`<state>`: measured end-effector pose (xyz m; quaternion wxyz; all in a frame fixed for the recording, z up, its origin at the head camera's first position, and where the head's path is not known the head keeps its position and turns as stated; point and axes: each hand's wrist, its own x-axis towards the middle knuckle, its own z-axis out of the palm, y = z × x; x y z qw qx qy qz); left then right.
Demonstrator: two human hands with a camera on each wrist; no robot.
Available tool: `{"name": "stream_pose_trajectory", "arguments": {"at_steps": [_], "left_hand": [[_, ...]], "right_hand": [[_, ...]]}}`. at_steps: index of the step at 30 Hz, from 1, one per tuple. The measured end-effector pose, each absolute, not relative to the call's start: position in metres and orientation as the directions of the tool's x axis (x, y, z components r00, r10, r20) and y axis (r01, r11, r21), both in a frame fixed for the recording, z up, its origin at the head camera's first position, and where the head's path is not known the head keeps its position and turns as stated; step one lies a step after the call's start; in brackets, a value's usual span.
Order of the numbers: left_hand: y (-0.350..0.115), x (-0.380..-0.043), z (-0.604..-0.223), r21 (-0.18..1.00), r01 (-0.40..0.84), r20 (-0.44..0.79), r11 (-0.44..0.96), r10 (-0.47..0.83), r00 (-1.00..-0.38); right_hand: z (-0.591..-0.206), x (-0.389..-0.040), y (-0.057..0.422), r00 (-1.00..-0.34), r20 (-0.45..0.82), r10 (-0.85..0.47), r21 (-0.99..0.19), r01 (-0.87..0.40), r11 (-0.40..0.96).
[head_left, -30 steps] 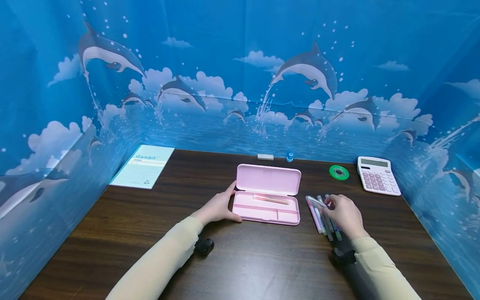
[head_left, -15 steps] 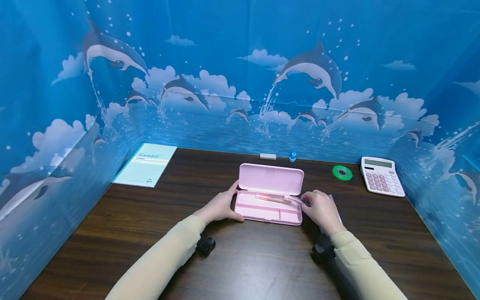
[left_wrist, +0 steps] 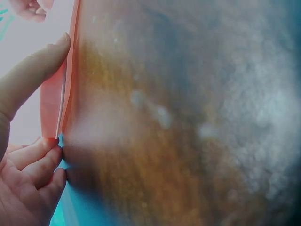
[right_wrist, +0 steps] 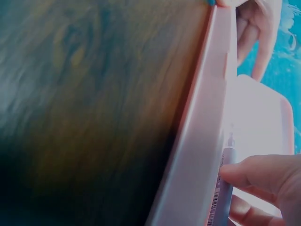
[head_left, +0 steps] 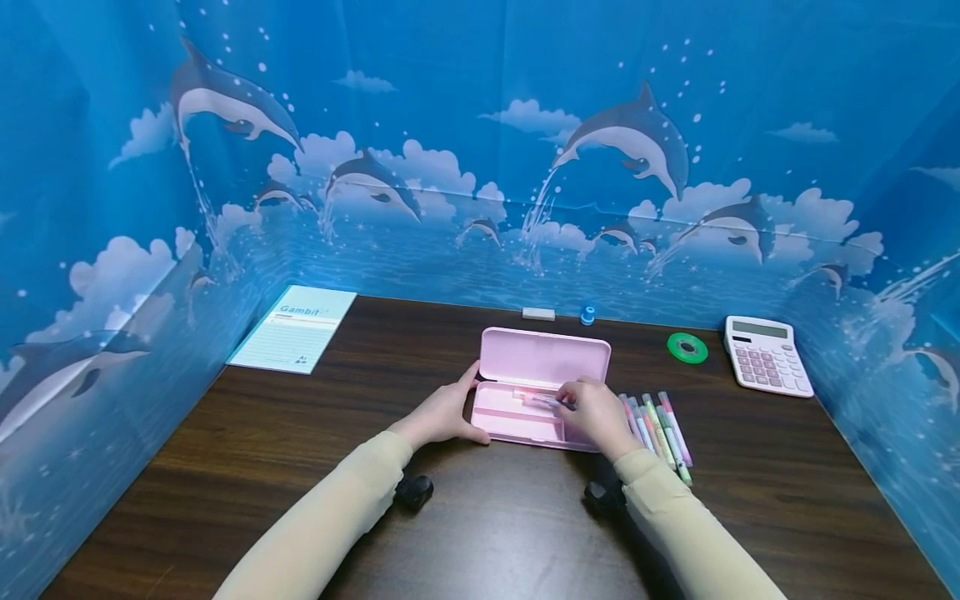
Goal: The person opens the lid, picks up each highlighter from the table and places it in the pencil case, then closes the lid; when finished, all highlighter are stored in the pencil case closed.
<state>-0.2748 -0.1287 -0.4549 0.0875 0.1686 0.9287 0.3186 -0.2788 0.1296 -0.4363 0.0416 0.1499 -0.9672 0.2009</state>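
A pink pencil case (head_left: 545,355) lies on the table with its lid up. My left hand (head_left: 448,410) holds its left end, thumb (left_wrist: 44,63) along the front wall and fingers around the far side. My right hand (head_left: 594,410) is over the right part of the case, pinching a pen (right_wrist: 227,165) with a barcode on its grey barrel between thumb and fingers. The pen lies lengthwise over the long back compartment, where an orange-pink pen (head_left: 522,392) shows beside it. My right hand hides the case's right end and small front compartment.
Several coloured pens (head_left: 660,433) lie side by side right of the case. Behind stand a white eraser-like block (head_left: 538,314), a small blue item (head_left: 587,315), a green disc (head_left: 687,348) and a calculator (head_left: 768,357). A notebook (head_left: 294,330) lies at the back left.
My right hand has picked a pen from the pens on the right and carried it left into the pencil case. My left hand keeps its hold on the case.
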Motion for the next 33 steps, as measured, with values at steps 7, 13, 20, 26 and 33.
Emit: {"name": "stream_pose_trajectory", "arguments": {"at_steps": [7, 13, 20, 26, 33], "left_hand": [[-0.129, -0.274, -0.455, 0.623, 0.259, -0.053, 0.738, 0.370, -0.927], [-0.128, -0.273, -0.453, 0.622, 0.252, -0.051, 0.741, 0.360, -0.932], [-0.125, -0.273, -0.452, 0.612, 0.265, -0.051, 0.746, 0.371, -0.927], [-0.125, -0.273, -0.452, 0.617, 0.251, -0.056, 0.746, 0.359, -0.932], [-0.127, -0.272, -0.454, 0.615, 0.248, -0.053, 0.749, 0.353, -0.934]], "right_hand": [[-0.437, -0.280, 0.121, -0.941, 0.149, -0.303, -0.417, -0.338, 0.844], [-0.435, -0.280, 0.125, -0.944, 0.175, -0.278, -0.441, -0.328, 0.835], [-0.435, -0.275, 0.140, -0.937, 0.236, -0.257, -0.449, -0.340, 0.826], [-0.434, -0.271, 0.157, -0.939, 0.255, -0.232, -0.458, -0.328, 0.826], [-0.434, -0.268, 0.179, -0.948, 0.243, -0.205, -0.454, -0.299, 0.839]]}}
